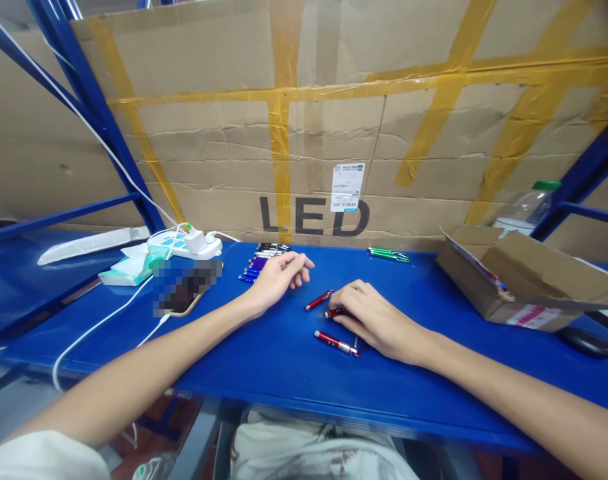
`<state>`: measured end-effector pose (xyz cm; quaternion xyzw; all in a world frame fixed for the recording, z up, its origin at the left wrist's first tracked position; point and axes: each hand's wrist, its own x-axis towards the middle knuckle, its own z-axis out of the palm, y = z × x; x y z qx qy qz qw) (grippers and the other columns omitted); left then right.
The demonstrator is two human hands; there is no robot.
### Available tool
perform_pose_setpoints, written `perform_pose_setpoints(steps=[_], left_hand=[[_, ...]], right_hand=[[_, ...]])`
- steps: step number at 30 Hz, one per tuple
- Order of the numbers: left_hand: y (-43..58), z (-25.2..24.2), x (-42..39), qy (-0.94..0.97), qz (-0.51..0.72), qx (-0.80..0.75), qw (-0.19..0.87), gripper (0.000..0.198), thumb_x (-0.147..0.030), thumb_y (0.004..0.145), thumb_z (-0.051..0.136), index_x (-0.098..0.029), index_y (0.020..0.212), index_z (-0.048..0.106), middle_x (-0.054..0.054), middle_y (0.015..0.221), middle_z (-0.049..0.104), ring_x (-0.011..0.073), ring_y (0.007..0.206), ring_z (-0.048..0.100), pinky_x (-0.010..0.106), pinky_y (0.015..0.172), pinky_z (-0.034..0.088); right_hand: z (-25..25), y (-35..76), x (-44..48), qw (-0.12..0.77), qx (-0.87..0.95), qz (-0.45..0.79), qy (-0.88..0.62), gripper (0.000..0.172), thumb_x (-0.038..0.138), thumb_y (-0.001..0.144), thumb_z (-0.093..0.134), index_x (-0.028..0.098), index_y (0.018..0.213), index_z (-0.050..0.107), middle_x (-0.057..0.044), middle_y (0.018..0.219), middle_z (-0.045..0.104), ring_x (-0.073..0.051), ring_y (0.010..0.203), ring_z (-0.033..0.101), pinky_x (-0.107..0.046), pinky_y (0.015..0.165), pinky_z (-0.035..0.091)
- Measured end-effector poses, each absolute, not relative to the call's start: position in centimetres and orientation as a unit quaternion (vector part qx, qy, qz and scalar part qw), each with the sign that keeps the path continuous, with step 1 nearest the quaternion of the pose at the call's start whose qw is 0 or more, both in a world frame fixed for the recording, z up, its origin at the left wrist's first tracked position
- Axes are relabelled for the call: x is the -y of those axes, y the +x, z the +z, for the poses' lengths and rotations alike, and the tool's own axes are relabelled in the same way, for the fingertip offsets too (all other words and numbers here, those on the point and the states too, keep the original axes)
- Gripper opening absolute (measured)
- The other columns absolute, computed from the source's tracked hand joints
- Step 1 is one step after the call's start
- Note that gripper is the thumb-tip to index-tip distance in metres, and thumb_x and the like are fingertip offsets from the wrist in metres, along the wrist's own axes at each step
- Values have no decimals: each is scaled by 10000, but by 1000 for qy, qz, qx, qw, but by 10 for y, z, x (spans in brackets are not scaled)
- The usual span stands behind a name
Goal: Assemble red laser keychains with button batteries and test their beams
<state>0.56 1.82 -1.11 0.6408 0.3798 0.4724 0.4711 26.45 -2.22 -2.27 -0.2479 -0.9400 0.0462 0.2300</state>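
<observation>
My right hand (pixel 371 317) is closed around a small red keychain flashlight (pixel 332 313), its end poking out past the fingertips. Another red flashlight (pixel 318 301) lies just beyond the fingers. A third red one (pixel 335 342), with a silver section and a clasp, rests on the blue table nearer me, below that hand. My left hand (pixel 280 281) hovers to the left with loosely bent fingers apart and nothing visible in them. Beside and partly behind it is a row of blue, purple, silver and black flashlights (pixel 258 261).
Several green flashlights (pixel 388 254) lie at the back. At right are an open cardboard box (pixel 489 293), a black mouse (pixel 587 342) and a bottle (pixel 531 203). A phone (pixel 187 293), tissue pack (pixel 134 265) and power strip (pixel 194 245) with cables are at left. Large cardboard (pixel 224 153) stands behind.
</observation>
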Motion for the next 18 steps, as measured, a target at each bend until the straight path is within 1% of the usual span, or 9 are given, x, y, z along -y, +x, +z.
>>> perform_pose_setpoints(steps=[2,4,6,8,9,12,15,18], left_hand=[[5,-7,-16,584,482,-358,547,546,-678,967,642,-146,1046,733,77,877,721,152,744,633,245,645,479],[4,-2,-13,527,480,-322,624,601,-709,996,565,-146,1125,727,128,1025,755,189,863,687,265,712,532],[4,2,-11,489,470,-289,676,670,-738,1016,478,-140,1196,721,179,1186,758,238,999,716,310,802,571],[3,5,-8,469,459,-270,704,741,-765,1021,409,-130,1254,713,212,1303,736,285,1119,715,362,891,583],[4,6,-7,463,455,-263,713,774,-777,1020,382,-125,1280,707,222,1342,724,305,1169,706,385,929,580],[4,8,-6,453,450,-246,729,829,-797,1019,329,-117,1338,681,236,1408,696,341,1274,675,430,1006,562],[3,8,-5,453,455,-237,729,832,-787,1028,318,-111,1379,652,242,1437,680,346,1307,666,440,1038,550],[3,8,-5,452,454,-232,732,846,-792,1025,320,-109,1426,618,246,1460,664,351,1322,663,451,1065,538]], right_hand=[[-26,266,20,260,927,53,-266,91,288,1131,491,229,1140,560,-90,1095,691,-247,996,628,-402,873,537],[-30,267,18,281,914,51,-289,86,313,1127,501,237,1113,537,-77,1043,691,-231,900,646,-373,802,535],[-34,269,16,293,902,57,-313,91,332,1127,496,243,1123,513,-68,1023,704,-221,839,667,-346,739,531],[-37,269,14,300,894,67,-327,102,335,1133,475,244,1178,487,-68,1043,725,-222,831,699,-332,704,538],[-38,269,13,302,892,67,-330,123,333,1138,460,242,1220,478,-74,1072,735,-227,857,718,-336,713,550],[-38,269,11,307,896,31,-319,199,328,1154,416,239,1311,498,-95,1148,743,-252,982,732,-380,820,586],[-34,269,13,308,901,-16,-304,247,311,1152,400,225,1332,546,-113,1140,732,-270,1018,701,-432,902,591],[-29,268,16,310,907,-20,-286,287,274,1145,384,209,1378,539,-135,1167,723,-274,1052,694,-448,929,602]])
